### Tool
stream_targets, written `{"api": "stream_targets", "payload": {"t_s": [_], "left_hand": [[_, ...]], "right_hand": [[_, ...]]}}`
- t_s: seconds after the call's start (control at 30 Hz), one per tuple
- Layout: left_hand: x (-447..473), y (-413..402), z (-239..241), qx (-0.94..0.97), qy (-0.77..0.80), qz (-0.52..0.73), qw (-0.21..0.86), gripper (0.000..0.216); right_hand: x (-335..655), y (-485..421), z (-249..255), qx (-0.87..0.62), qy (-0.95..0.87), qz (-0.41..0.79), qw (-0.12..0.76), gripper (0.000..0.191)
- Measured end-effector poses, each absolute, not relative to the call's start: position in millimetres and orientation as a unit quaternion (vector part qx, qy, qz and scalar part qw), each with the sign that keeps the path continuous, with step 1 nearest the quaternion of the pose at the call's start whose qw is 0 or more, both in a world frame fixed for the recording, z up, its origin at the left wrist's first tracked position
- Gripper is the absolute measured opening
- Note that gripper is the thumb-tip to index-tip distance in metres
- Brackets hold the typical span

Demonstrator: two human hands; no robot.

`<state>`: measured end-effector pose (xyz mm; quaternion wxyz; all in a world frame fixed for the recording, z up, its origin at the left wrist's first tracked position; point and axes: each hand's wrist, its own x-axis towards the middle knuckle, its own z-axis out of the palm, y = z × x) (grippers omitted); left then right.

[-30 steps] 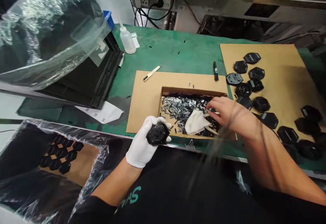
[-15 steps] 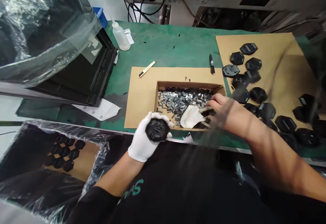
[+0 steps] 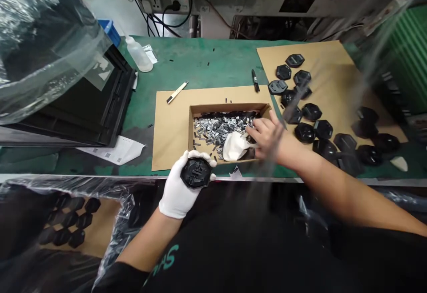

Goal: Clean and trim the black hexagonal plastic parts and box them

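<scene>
Left hand point(image 3: 176, 191) grips a black hexagonal plastic part point(image 3: 196, 173) at the front edge of the desk point(image 3: 200, 62).

The gloved fingers curl around the part, just before a cardboard box point(image 3: 230, 107). The bare right hand point(image 3: 265, 136), slightly blurred with fingers half open, sits over small metal clips point(image 3: 216, 128) in the box, just beside a white cloth point(image 3: 234, 146).

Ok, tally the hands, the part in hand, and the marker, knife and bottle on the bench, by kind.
White-gloved left hand: 1
Bare right hand: 1
Black plastic part: 1
Black marker: 1
Utility knife: 1
Squeeze bottle: 1
Total: 6
</scene>
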<state>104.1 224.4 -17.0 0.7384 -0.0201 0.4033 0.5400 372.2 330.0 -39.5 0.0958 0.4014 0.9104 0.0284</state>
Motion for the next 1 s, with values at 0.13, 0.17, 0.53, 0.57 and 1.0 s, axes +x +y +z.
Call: {"api": "stream_targets", "payload": {"t_s": [0.13,0.17,0.53,0.57,1.0], "left_hand": [[108.2,222.2,-18.3,-0.017,0.401,0.538,0.742,0.042],[110.0,222.3,-18.5,-0.015,0.401,0.538,0.742,0.042],[144.9,242.0,-12.9,-0.024,0.431,0.536,0.726,0.063],[148.4,243.5,-14.5,-0.014,0.441,0.533,0.722,0.064],[175.6,241.8,-36.5,0.135,0.443,0.567,0.682,0.066]], "right_hand": [[371.3,318.0,-0.3,0.388,0.916,0.106,-0.012,0.06],[372.7,317.2,7.0,0.383,0.915,0.122,-0.042,0.06],[380.6,280.0,-35.7,0.477,0.687,-0.5,-0.224,0.05],[376.9,269.2,-39.6,0.467,0.699,-0.489,-0.234,0.05],[353.0,244.1,-25.8,0.447,0.842,-0.213,-0.214,0.063]]}}
